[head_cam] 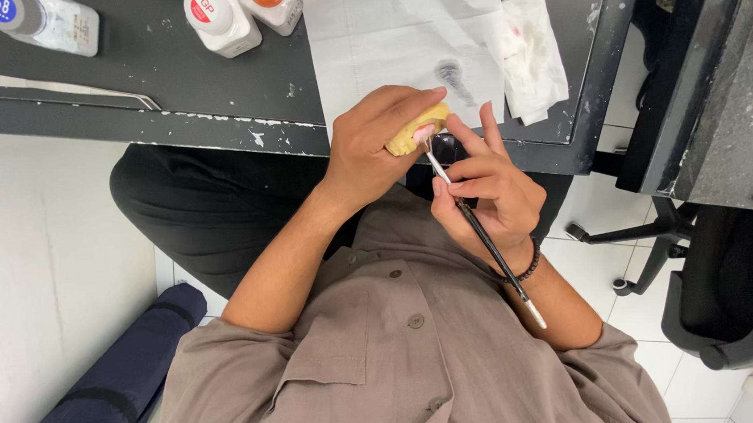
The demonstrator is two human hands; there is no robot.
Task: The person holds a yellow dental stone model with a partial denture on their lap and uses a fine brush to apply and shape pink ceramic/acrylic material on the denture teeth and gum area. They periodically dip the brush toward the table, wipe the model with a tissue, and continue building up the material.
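three white bottles [222,18] with coloured labels along the desk's far edge

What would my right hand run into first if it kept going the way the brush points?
The right hand aims its brush up-left; the tip already meets the pink spot on the yellow dental cast in the left hand, so probably the cast.

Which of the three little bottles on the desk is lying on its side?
The clear bottle with the blue label on its grey cap, far left on the dark desk. The red-labelled bottle and orange-capped bottle stand upright, side by side.
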